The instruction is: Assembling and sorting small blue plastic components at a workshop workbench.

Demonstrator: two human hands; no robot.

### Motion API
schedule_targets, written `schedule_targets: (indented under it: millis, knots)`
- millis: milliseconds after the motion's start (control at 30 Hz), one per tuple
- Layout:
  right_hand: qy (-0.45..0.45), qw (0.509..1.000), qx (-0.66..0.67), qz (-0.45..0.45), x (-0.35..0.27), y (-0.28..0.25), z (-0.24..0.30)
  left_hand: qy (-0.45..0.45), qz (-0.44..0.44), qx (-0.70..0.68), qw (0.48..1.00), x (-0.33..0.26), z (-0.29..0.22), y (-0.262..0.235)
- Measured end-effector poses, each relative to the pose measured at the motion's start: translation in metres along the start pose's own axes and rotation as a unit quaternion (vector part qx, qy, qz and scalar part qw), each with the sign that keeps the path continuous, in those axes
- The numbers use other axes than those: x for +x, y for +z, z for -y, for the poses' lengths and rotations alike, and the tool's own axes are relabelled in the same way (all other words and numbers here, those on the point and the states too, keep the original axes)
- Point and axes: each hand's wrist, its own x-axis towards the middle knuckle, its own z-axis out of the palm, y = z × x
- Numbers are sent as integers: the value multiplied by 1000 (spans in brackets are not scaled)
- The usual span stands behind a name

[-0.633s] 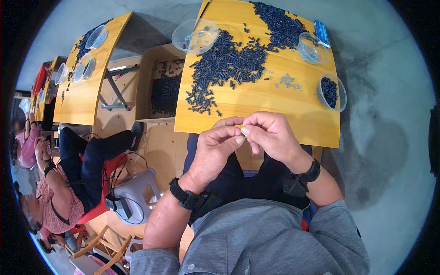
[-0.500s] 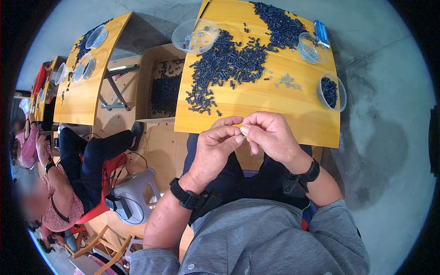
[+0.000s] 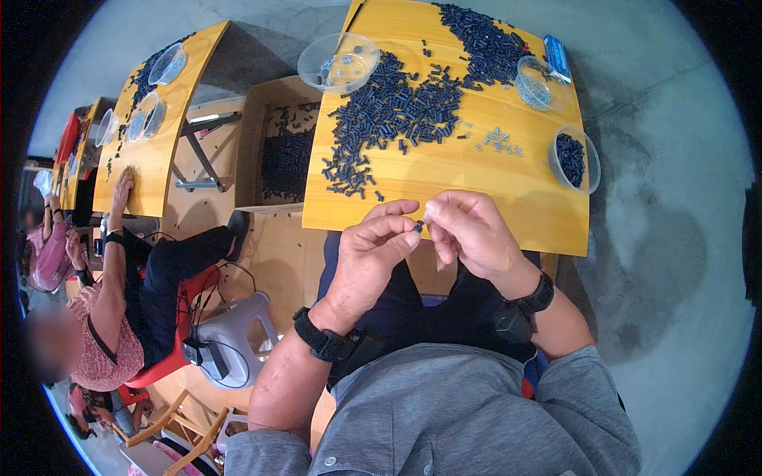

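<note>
My left hand [image 3: 373, 250] pinches a small black plastic piece [image 3: 418, 227] between thumb and forefinger, just off the table's near edge above my lap. Close by on its right, my right hand [image 3: 470, 230] has thumb and forefinger pressed together, apart from the piece; whether anything tiny sits between them is hidden. Ahead of both hands, a big heap of short black tubular pieces [image 3: 393, 107] covers the left of the yellow table [image 3: 444, 186]. A few small silvery metal parts [image 3: 498, 140] lie loose to its right.
Clear tubs stand around: one with a few small parts [image 3: 339, 63], one with metal bits [image 3: 533, 83], one with black pieces [image 3: 571, 159]. A second black heap [image 3: 492, 47] and a blue box [image 3: 556, 57] lie farther back. Left are a carton [image 3: 278, 151] and a seated co-worker [image 3: 111, 337].
My right hand has drawn slightly right and away from my left fingertips, leaving the black piece showing there. The co-worker's arm has reached up onto the neighbouring table.
</note>
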Motion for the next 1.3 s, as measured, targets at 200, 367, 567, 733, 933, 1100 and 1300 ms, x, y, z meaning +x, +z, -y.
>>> schedule_targets:
  millis: [200,367,567,733,933,1100,1300]
  knots:
    - [139,988,25,64,3,-2,-3,-4,7,-44,999,0,0,0]
    - [194,965,114,136,4,-4,-12,-14,28,-8,999,0,-3,0]
    - [215,944,175,180,5,-7,-14,-25,65,-5,998,1,-8,-2]
    - [193,972,70,117,8,-8,-5,-26,52,3,998,1,-4,-2]
    - [33,997,-30,60,7,-3,2,-26,38,15,999,2,1,-3]
    - [15,998,-34,49,7,-1,3,-25,30,14,999,2,1,-2]
    - [31,998,7,58,5,-2,2,-14,33,10,999,1,-1,0]
